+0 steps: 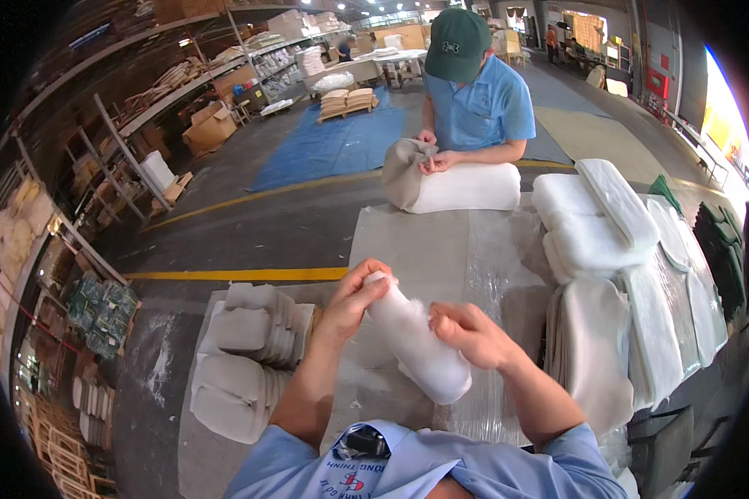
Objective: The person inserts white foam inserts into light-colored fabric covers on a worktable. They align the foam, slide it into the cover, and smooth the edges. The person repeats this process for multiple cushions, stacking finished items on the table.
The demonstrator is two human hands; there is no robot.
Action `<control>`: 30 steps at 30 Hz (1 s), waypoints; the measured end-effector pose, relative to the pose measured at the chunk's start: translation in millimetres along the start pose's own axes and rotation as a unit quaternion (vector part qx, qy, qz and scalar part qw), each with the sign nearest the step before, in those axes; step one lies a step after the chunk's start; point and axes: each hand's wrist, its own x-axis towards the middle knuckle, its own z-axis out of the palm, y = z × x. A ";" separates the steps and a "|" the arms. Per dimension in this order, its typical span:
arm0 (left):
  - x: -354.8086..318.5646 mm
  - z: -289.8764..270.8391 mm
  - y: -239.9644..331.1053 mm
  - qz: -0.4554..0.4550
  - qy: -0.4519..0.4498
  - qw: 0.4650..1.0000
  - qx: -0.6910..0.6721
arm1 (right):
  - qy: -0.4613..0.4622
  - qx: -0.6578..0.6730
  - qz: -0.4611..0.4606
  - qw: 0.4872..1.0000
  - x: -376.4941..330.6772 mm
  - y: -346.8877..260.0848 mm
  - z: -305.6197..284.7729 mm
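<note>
A white roll of fluffy wadding (420, 349) stands tilted in front of me over the table. My left hand (355, 301) is wrapped round its upper end. With closed fingers, my right hand (472, 334) pinches the loose, fuzzy edge on the roll's right side. What lies inside the wadding is hidden. To the left of my forearm are stacks of pale cushions (237, 378). Grey fabric covers (592, 345) lie piled to my right, beside long white padded pieces (653, 333).
Across the table (412, 237), a co-worker (478, 108) in a blue shirt works a grey cover (405, 170) over a white cushion (466, 190). More white padded cushions (595, 224) are heaped at the right. Shelves (175, 96) line the left; a blue tarp (333, 137) covers floor beyond.
</note>
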 end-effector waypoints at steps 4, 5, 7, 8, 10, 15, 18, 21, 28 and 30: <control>10.3 20.9 8.0 -0.023 0.031 0.997 0.062 | 0.003 -0.078 0.069 0.995 19.9 -31.4 6.6; 11.0 20.6 10.8 -0.024 0.024 0.996 0.086 | -0.018 -0.113 0.076 0.990 27.5 -38.0 5.6; 13.0 17.1 17.6 -0.047 0.005 0.991 0.124 | -0.033 -0.117 0.094 0.988 34.6 -38.0 7.8; 14.4 13.6 22.1 -0.069 -0.007 0.988 0.137 | -0.027 -0.086 0.103 0.991 38.2 -31.9 10.6; 16.5 9.7 28.3 -0.102 -0.026 0.981 0.163 | -0.012 -0.043 0.124 0.991 42.8 -21.7 16.0; 17.5 16.8 41.8 -0.123 -0.077 0.976 0.161 | 0.026 -0.037 0.198 0.979 44.8 15.0 28.9; 15.4 9.7 41.8 -0.145 -0.091 0.973 0.154 | 0.050 -0.040 0.215 0.974 43.3 32.5 35.8; 24.0 10.8 42.8 -0.191 -0.103 0.966 0.142 | 0.097 -0.031 0.169 0.980 39.4 61.4 24.8; 28.7 14.9 33.0 -0.176 -0.054 0.982 0.044 | 0.199 0.164 -0.007 0.966 50.4 16.0 -22.6; 30.2 28.3 25.8 -0.160 -0.059 0.985 0.036 | 0.260 0.226 -0.044 0.938 66.8 9.3 -21.6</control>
